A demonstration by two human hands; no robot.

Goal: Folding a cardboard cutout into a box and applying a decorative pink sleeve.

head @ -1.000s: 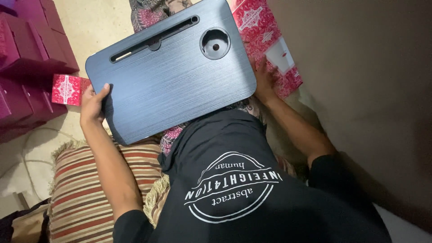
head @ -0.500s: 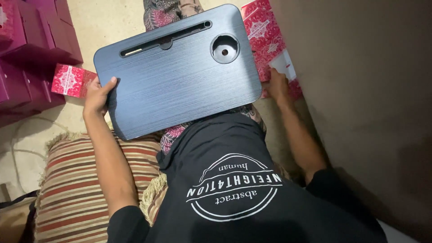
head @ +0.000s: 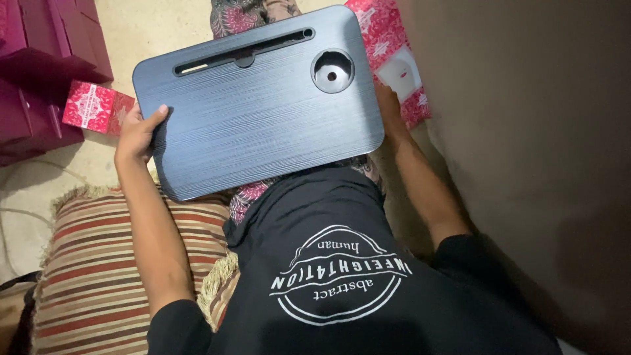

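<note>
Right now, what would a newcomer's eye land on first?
The dark lap tray fills the middle, held over the lap by the left hand at its left edge and the right hand at its right edge. A striped cushion lies lower left, and a red box sits on the floor beside the tray's left edge.

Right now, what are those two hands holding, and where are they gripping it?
Both hold the dark lap tray. The left hand grips its left edge, thumb on top; the right hand is at its right edge, mostly hidden.
</note>
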